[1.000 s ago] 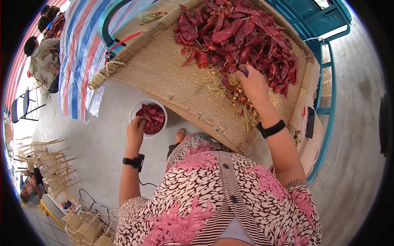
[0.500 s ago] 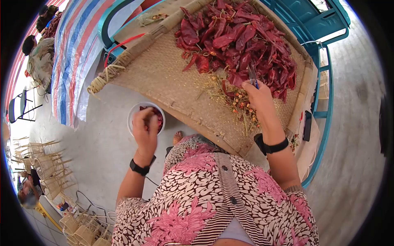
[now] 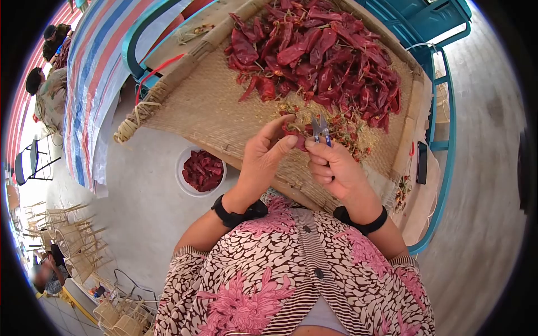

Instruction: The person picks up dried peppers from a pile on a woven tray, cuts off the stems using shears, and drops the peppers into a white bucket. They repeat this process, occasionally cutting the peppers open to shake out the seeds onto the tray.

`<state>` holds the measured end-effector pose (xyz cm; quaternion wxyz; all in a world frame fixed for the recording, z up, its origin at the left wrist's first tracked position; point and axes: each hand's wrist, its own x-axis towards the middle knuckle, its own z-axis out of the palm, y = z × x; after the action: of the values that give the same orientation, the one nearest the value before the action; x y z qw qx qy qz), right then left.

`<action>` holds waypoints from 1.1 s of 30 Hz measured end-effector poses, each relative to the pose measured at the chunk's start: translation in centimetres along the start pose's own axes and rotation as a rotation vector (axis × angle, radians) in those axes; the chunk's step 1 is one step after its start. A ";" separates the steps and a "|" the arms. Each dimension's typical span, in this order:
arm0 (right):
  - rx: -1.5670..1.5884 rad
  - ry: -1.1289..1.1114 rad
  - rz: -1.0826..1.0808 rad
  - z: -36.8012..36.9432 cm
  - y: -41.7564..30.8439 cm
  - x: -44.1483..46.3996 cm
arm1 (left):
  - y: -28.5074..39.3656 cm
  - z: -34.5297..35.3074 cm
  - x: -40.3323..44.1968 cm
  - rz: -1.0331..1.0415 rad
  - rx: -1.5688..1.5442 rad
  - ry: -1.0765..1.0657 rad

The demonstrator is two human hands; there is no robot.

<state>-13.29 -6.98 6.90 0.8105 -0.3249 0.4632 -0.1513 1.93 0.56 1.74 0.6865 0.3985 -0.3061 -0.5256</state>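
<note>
My left hand point(image 3: 259, 158) is over the front of a woven tray point(image 3: 193, 109), its thumb and fingertips closed on a dried red chili pepper point(image 3: 298, 143). Close beside it, my right hand point(image 3: 340, 172) grips small scissors point(image 3: 321, 133) with blue on the handles, blades pointing away from me. The right thumb and forefinger also meet the edge of that pepper. A large heap of dried red chilies point(image 3: 314, 50) covers the far side of the tray. Cut stems and seeds point(image 3: 350, 134) lie just beyond the scissors.
A white bucket point(image 3: 178, 171) with chili pieces stands on the floor at the left. A teal metal frame point(image 3: 448, 140) surrounds the tray, and a black phone point(image 3: 421, 162) lies at its right. Striped sheeting point(image 3: 92, 101), bamboo stools point(image 3: 70, 238) and other people are further left.
My left hand has moved from above the bucket to the tray and now holds a chili. My right hand has drawn back from the heap with the scissors, bringing both hands together.
</note>
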 end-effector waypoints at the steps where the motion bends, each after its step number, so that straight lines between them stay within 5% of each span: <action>1: -0.065 0.021 -0.038 0.0 0.0 -0.1 | -0.2 0.0 -0.1 0.014 0.056 -0.006; 4: -0.539 0.144 -0.539 0.5 0.2 -0.3 | -0.6 0.2 -0.4 0.052 0.147 -0.010; 10: -0.613 0.083 -0.667 1.1 0.8 -0.3 | -1.2 0.1 -1.1 0.066 0.225 -0.036; 13: -1.145 0.138 -1.069 0.2 0.6 0.0 | -1.3 -0.1 -1.6 0.087 0.349 -0.040; 19: -1.522 0.207 -1.345 0.7 1.0 -0.2 | -1.0 0.3 -2.2 0.008 0.367 -0.069; 22: -1.224 0.238 -1.218 -0.1 1.5 0.9 | -0.4 0.7 -2.0 0.022 0.374 -0.111; 25: -0.310 -0.106 -0.351 -0.3 0.6 -0.6 | 0.0 -0.1 -1.8 0.068 0.408 -0.206; 33: 0.290 -0.308 0.217 -1.6 -0.3 -0.7 | 0.6 -0.7 -1.0 0.413 0.543 -0.400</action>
<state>-15.03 -7.39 6.97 0.9213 -0.1728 0.3398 -0.0770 2.55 1.78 1.89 0.5743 0.3852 -0.6353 -0.3438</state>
